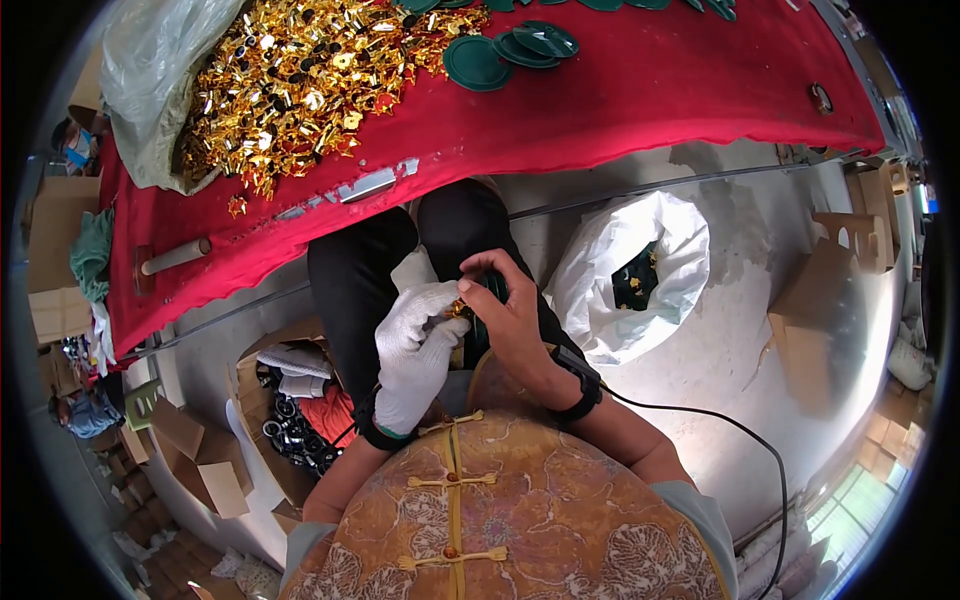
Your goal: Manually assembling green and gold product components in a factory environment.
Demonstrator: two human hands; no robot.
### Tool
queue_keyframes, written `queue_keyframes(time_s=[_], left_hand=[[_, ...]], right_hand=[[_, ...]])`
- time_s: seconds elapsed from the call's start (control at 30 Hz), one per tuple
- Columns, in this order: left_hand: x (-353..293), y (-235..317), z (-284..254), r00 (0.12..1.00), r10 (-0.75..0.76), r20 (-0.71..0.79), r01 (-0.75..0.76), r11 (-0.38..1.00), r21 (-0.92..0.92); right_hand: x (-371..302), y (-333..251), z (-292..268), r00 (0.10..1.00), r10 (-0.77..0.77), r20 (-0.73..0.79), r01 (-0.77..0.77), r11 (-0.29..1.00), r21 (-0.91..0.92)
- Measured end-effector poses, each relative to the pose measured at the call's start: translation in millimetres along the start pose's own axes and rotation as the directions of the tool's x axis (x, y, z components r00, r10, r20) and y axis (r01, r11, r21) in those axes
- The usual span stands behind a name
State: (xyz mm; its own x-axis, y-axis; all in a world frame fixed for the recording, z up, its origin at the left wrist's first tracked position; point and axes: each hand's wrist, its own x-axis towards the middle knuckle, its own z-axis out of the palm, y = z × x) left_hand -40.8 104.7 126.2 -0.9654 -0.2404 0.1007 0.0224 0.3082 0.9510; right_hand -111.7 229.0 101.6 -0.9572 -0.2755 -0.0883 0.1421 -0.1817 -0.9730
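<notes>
My left hand (412,340), in a white knitted glove, is closed with a small shiny gold piece (457,308) pinched at its fingertips. Bare and curled, my right hand (512,322) grips a dark green disc (491,284), mostly hidden behind its fingers and thumb. Both hands meet above my lap, with the gold piece close against the disc. Whether the two are joined I cannot tell. On the red-covered table ahead lies a large heap of similar gold pieces (290,85), and several loose green discs (477,64) are to its right.
A white sack (640,300) on the floor at right holds green discs with gold bits. At left stands an open cardboard box (250,385) with black rings and cloth. A rod (176,256) juts from the table's near side. A black cable (735,415) runs from my right wrist.
</notes>
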Motion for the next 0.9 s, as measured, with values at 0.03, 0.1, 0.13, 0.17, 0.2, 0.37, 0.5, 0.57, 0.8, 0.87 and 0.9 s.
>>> queue_keyframes(time_s=[0.03,0.1,0.13,0.17,0.2,0.37,0.5,0.57,0.8,0.87,0.9], left_hand=[[-0.4,-3.3,-1.0,1.0,0.001,0.008,-0.001,1.0,0.004],[1.6,-5.1,-4.1,1.0,0.002,0.017,-0.002,1.0,0.007],[4.0,-4.2,-6.1,0.998,0.036,0.051,-0.038,0.998,0.04],[5.2,-3.9,-6.9,0.994,0.068,0.085,-0.075,0.995,0.072],[3.3,-6.0,-6.4,0.994,0.067,0.083,-0.073,0.995,0.073],[-6.4,-9.9,-1.8,0.908,-0.404,0.113,0.415,0.827,-0.379],[-14.2,-23.3,2.7,0.836,-0.521,0.173,0.48,0.541,-0.69],[-13.3,-17.6,3.2,0.84,-0.516,0.166,0.474,0.551,-0.687],[4.7,-1.6,-3.8,0.994,0.073,0.076,-0.074,0.997,0.008],[9.7,8.1,-4.5,0.959,0.265,0.102,-0.278,0.949,0.151],[9.8,8.6,-5.6,0.958,0.269,0.1,-0.282,0.948,0.149]], right_hand=[[-0.3,0.1,0.3,1.0,0.012,0.002,-0.012,1.0,-0.003],[-1.1,0.4,0.1,1.0,0.025,0.003,-0.025,1.0,-0.007],[-2.1,0.6,-0.4,1.0,0.02,0.014,-0.02,1.0,-0.023],[-3.2,0.9,-0.7,1.0,0.016,0.025,-0.015,0.999,-0.04],[-4.7,3.1,0.0,0.999,0.016,0.028,-0.015,0.999,-0.039],[-9.3,6.5,1.6,0.916,-0.388,0.099,0.399,0.863,-0.31],[-5.7,7.3,-2.6,0.788,-0.56,0.256,0.614,0.68,-0.4],[-5.5,7.2,-3.8,0.767,-0.566,0.302,0.642,0.661,-0.39],[-3.6,-15.3,0.2,0.961,0.273,0.048,-0.277,0.957,0.092],[-1.7,-8.0,-3.9,0.933,0.35,0.084,-0.359,0.919,0.164],[0.9,-9.3,-4.6,0.899,0.418,0.127,-0.437,0.869,0.231]])
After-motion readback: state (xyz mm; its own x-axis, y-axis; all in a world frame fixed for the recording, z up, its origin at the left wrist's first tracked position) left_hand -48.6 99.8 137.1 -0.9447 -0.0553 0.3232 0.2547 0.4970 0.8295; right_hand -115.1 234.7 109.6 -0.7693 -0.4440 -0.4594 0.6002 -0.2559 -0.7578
